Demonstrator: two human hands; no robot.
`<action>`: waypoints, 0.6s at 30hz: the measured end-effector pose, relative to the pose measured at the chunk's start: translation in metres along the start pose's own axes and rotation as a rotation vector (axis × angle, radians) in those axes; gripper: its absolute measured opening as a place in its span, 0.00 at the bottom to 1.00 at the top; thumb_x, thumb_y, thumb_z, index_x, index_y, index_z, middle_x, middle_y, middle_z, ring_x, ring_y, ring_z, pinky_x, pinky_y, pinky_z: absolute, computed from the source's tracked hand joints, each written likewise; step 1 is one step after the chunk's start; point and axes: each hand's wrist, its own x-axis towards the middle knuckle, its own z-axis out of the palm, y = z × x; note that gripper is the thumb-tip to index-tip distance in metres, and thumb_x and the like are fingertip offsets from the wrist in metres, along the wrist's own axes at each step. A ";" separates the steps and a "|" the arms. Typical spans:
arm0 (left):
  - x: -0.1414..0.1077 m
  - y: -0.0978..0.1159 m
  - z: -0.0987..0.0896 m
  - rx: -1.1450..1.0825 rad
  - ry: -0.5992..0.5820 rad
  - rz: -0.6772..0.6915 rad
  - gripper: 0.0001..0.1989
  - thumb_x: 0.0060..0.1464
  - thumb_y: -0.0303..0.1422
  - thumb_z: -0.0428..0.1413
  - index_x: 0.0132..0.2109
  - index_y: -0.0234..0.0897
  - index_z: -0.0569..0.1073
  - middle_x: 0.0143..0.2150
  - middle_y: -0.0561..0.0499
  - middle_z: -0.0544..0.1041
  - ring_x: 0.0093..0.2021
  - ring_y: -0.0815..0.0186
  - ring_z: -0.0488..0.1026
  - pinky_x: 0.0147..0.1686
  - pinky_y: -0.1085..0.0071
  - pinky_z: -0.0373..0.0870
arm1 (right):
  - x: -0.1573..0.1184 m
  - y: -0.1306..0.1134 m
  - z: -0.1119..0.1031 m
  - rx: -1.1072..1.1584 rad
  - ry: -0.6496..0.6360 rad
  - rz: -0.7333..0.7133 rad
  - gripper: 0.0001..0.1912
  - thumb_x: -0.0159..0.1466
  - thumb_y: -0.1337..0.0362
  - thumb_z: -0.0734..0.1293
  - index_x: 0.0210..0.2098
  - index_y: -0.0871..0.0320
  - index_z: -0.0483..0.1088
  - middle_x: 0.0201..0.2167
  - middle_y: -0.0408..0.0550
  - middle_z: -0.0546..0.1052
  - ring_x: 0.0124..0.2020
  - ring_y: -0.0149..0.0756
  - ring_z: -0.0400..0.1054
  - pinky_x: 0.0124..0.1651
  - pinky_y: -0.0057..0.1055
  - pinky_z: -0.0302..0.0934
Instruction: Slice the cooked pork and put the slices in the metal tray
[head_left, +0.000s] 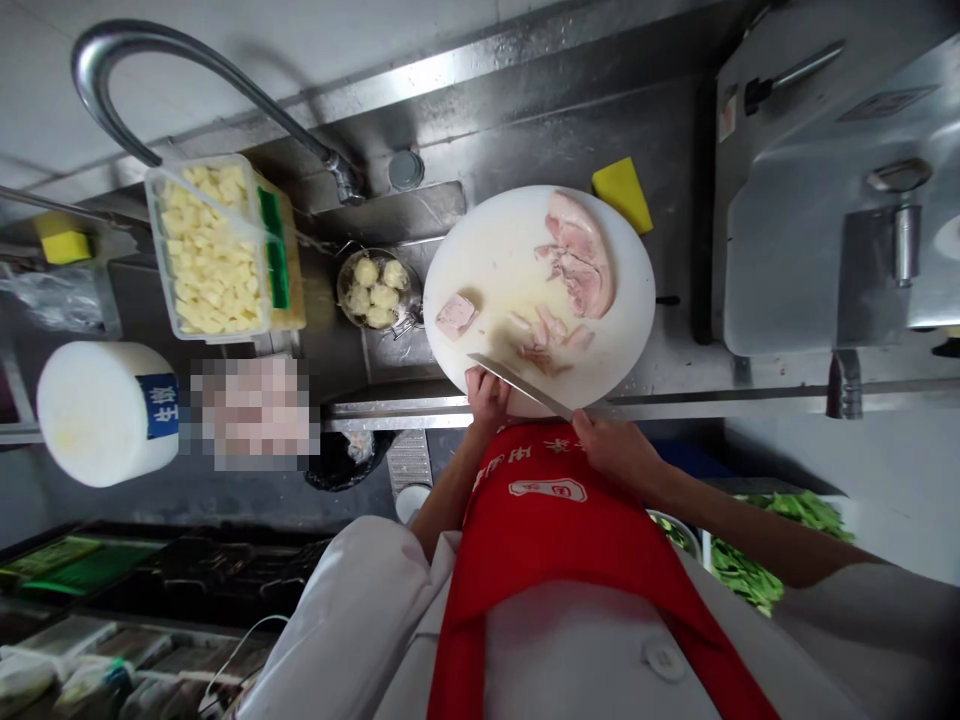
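A kitchen knife [521, 382] is in my right hand [611, 445], fingers wrapped around its handle. Its blade slants left across the near part of a round white cutting board [480, 240], the tip close to my left hand [487, 395]. That hand's fingers are curled at the board's near edge, and whatever lies under them is hidden. Just beyond the blade are several thin meat slices [551, 328]. A larger pale pink piece of meat [579, 255] lies at the far right of the board, and a small meat block [456, 314] at its left.
Left of the board, a metal pot [379, 290] holds several peeled round pieces. Beyond it stand a tub of pale cubes [214, 250] and a curved faucet [202, 65]. A yellow sponge [622, 195] touches the board's far right. A metal machine [795, 220] occupies the right side.
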 end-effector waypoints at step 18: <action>0.004 0.005 0.000 -0.056 0.007 0.043 0.05 0.62 0.32 0.54 0.41 0.37 0.74 0.41 0.45 0.71 0.45 0.62 0.69 0.45 0.62 0.70 | 0.009 0.003 0.007 0.011 -0.013 0.003 0.17 0.69 0.73 0.51 0.55 0.66 0.60 0.35 0.61 0.79 0.38 0.47 0.78 0.37 0.33 0.66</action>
